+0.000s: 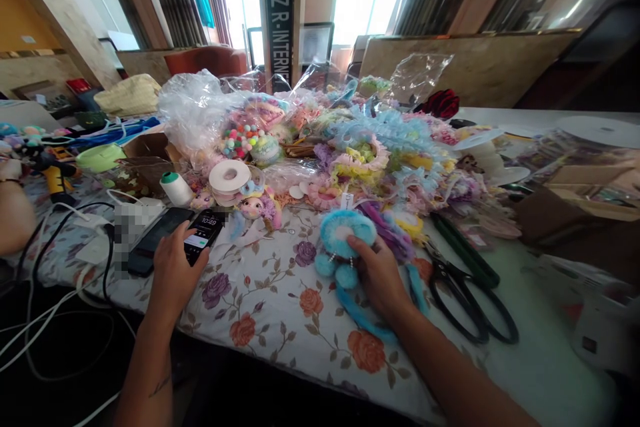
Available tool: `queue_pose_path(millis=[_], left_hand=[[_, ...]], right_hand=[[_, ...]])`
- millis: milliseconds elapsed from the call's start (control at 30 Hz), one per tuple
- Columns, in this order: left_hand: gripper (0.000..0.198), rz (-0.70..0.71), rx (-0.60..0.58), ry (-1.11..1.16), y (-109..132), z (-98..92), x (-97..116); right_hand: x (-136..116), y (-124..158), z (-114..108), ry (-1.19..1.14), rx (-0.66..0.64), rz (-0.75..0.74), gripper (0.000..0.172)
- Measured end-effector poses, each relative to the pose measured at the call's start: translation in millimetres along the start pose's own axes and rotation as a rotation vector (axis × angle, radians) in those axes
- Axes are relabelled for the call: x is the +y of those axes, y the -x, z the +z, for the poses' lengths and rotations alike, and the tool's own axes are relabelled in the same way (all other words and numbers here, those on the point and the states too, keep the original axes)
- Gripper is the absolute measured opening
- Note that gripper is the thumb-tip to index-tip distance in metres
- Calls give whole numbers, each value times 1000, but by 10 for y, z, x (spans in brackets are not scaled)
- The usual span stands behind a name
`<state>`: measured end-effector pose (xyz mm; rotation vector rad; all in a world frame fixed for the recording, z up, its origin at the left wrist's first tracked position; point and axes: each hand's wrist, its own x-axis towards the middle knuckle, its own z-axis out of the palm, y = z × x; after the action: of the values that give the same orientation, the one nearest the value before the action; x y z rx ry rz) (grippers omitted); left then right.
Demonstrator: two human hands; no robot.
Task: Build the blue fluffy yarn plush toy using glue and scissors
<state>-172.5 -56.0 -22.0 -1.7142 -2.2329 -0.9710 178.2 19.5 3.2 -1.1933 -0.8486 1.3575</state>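
My left hand (175, 260) is at a phone (209, 221) with a lit screen showing 10:49, fingers at one edge and thumb at the other. A second, dark phone (155, 240) lies beside it on the left. In my right hand (383, 273) is a light-blue fluffy ornament (333, 233) with a pale centre, a small white tag and pompoms hanging on beaded strings. My thumb presses on its front; the other fingers are mostly hidden behind it. A blue fuzzy strip (363, 317) curves on the cloth below that hand.
Black-handled scissors (473, 300) and a green-handled tool (467, 250) lie at the right. Behind are a ribbon spool (230, 177), a thread cone (176, 188) and heaped pastel lace (380, 140). White cables (50, 307) trail left, near another person's arm (15, 213).
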Motion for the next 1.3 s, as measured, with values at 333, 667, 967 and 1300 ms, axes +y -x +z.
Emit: queue_pose_path(millis=[333,667,967,1300], left_hand=[[64,29,-74,10,-16,45,-30],[58,42,155,123,-72,-110,141],[36,138,181,596,-704,-16,1124],[33,319,-469,848,-721,491,2003]], right_hand=[[-40,19,18,-10,10,7,43],[16,-13,-2,-18,3,4,44],[36,-21,-3,-33,-5,-12,45],[19,-52,-31,-9,43,-76,45]])
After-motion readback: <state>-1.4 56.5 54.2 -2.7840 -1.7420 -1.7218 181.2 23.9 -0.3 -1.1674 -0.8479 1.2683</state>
